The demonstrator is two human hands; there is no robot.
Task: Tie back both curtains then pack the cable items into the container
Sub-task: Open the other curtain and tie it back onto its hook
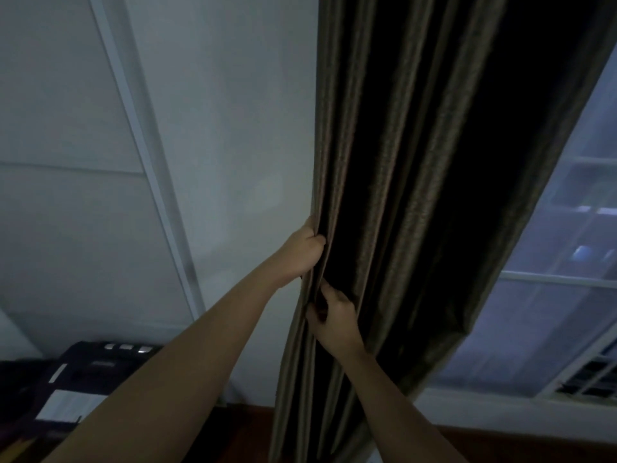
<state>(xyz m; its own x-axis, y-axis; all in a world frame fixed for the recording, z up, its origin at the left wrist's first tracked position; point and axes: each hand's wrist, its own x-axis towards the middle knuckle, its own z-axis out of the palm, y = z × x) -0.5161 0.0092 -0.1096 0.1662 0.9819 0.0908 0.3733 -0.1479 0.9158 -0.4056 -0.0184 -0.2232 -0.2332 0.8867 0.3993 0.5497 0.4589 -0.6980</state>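
Note:
A dark brown-green curtain (417,162) hangs in long folds down the middle of the view, bunched narrow toward the floor. My left hand (302,250) grips its left edge, fingers wrapped around the outer folds. Just below, my right hand (334,315) pinches the same folds from the front, fingers closed on the cloth. No tie-back, cable items or container can be made out in this dim view.
A white wall (217,128) with a vertical trim strip (143,145) lies left of the curtain. A window (561,262) with a pale frame shows at the right. A dark device (83,379) with white labels sits at the lower left. Reddish wooden floor (500,446) runs along the bottom.

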